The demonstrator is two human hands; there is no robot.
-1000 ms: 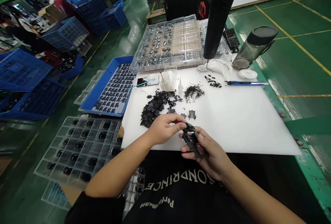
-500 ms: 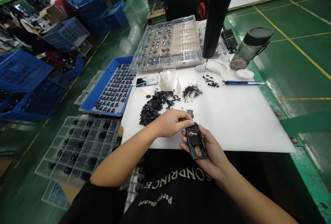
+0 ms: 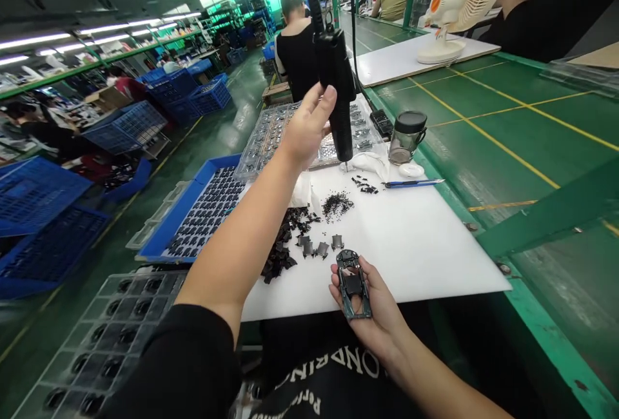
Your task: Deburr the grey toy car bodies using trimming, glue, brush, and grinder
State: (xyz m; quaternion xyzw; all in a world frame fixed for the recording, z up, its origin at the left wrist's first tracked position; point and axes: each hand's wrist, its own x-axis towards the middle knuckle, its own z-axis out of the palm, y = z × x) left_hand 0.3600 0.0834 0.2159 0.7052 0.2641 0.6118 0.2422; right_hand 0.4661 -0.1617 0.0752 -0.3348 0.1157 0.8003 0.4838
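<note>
My right hand (image 3: 374, 306) is closed around a black plastic frame-like housing (image 3: 354, 283), held face up over the table's front edge. A dark rectangular piece sits in its middle, with openings around it. My left hand (image 3: 312, 119) reaches up to a black electric screwdriver (image 3: 336, 84) hanging upright over the table, bit down. The thumb overlaps the driver's left edge and the fingers are apart, partly hidden behind it; contact is unclear. Several small grey-black square parts (image 3: 322, 249) lie beyond the housing. Tiny black screws (image 3: 337, 205) are heaped below the driver.
A pile of black flat pieces (image 3: 278, 258) lies left on the white table mat (image 3: 411, 245). Behind stand a clear compartment tray (image 3: 256, 142), a lidded cup (image 3: 407, 138) and a blue pen-like tool (image 3: 413, 183). A blue bin (image 3: 149, 253) of parts is at left.
My left hand has left the housing and moved up and forward to the screwdriver. The right hand still holds the housing. The view has tilted upward, showing a fan and other people.
</note>
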